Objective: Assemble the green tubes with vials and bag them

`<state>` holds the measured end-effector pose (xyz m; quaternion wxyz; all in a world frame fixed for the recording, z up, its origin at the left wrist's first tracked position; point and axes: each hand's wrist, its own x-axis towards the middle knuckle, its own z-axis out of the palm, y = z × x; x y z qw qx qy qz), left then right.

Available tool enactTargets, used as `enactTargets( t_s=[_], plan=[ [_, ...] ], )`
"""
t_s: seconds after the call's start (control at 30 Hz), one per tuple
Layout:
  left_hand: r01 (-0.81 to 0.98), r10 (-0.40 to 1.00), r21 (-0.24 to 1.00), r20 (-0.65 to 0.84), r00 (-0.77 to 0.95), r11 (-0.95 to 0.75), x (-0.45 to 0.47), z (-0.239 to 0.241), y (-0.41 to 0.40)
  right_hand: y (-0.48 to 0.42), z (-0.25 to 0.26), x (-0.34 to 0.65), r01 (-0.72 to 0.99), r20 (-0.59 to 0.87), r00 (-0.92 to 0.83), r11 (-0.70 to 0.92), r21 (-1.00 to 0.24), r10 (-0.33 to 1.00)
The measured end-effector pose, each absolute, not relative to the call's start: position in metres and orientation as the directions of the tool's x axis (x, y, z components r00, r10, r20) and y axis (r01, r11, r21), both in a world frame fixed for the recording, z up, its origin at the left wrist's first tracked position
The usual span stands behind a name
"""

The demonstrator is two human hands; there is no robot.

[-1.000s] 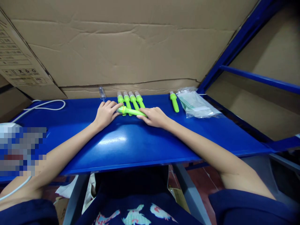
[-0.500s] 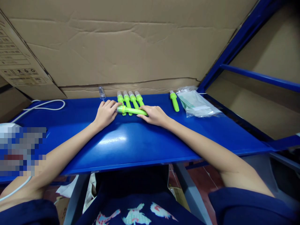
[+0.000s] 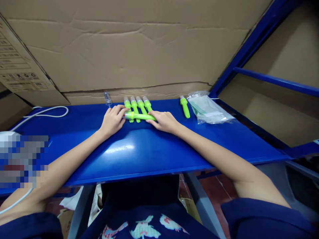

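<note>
A bright green tube [image 3: 139, 116] with a clear cap lies crosswise on the blue table [image 3: 139, 149]. My left hand [image 3: 112, 120] pinches its capped left end. My right hand [image 3: 163, 121] grips its right end with curled fingers. Just behind it, several matching green tubes [image 3: 137, 105] lie side by side, pointing toward the cardboard wall; the crosswise tube rests against their near ends.
One more green tube [image 3: 184, 107] lies apart to the right, beside a clear plastic bag [image 3: 208, 109]. A small clear cap [image 3: 107, 98] stands at the back. A white cable [image 3: 47, 112] loops at far left. Cardboard walls [image 3: 139, 46] and a blue frame bar [image 3: 274, 81] enclose the table.
Both hands have pushed the crosswise tube slightly away from me, up against the row of tubes. Nothing else has moved.
</note>
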<state>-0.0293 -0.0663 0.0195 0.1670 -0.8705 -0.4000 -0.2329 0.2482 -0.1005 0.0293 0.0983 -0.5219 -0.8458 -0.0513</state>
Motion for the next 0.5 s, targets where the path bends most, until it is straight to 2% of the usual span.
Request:
enactTargets(
  t_s=[0.23, 0.5],
  plan=[
    [0.770, 0.586, 0.024, 0.665, 0.463, -0.637, -0.028, 0.015, -0.065, -0.097, 0.041, 0.255, 0.949, 0.265, -0.309, 0.315, 0.018, 0.914],
    [0.838, 0.658, 0.074, 0.658, 0.366, -0.541, -0.041, 0.009, -0.049, -0.083, 0.049, 0.275, 0.995, 0.322, -0.063, 0.085, -0.055, 0.945]
  ],
)
